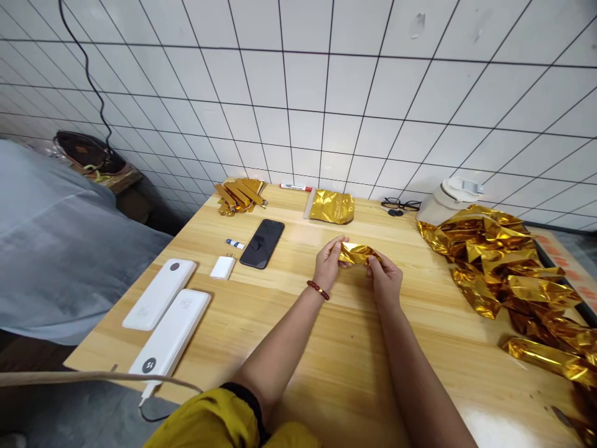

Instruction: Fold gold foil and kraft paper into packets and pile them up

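Note:
Both of my hands hold a small crumpled piece of gold foil [357, 253] just above the middle of the wooden table [326, 348]. My left hand [329, 261], with a red bead bracelet on the wrist, pinches the foil's left end. My right hand [386, 278] grips its right end with the fingers closed. A folded gold foil packet [332, 206] lies farther back, and a stack of folded gold strips [240, 195] sits at the back left.
A big heap of gold foil [508, 267] covers the table's right side beside a white jug [448, 199]. A black phone [262, 242], a white charger [222, 267], two white power banks [161, 292], a red marker [295, 186] and glasses [401, 204] lie around.

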